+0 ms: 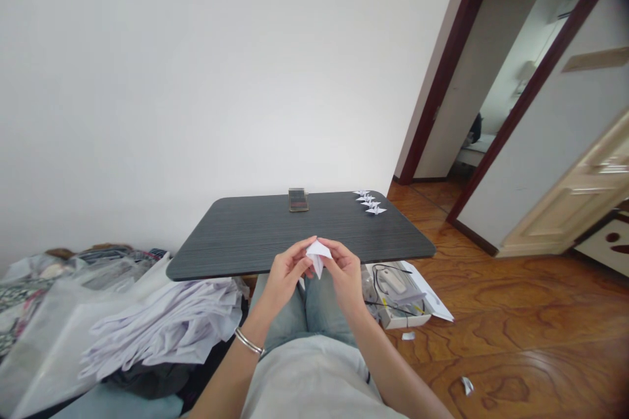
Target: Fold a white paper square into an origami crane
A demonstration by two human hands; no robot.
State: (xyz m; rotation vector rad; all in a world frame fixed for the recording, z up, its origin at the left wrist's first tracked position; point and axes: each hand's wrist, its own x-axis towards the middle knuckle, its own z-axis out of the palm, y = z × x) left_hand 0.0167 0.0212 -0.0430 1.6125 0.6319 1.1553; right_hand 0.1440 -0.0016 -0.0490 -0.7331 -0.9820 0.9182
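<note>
A small piece of folded white paper [318,254] is pinched between both of my hands, just over the front edge of the dark table. My left hand [289,268] grips its left side with thumb and fingers. On its right side, my right hand [346,268] closes with thumb and index finger. The paper shows a broad upper flap and a narrow point hanging down. Several folded paper cranes [370,203] stand in a row at the table's back right.
The dark table [236,229] carries a small framed object [298,200] near the wall. Folded white cloth [171,321] is piled on the left. A white box of cables [398,298] sits on the floor at right, with paper scraps [467,385] nearby.
</note>
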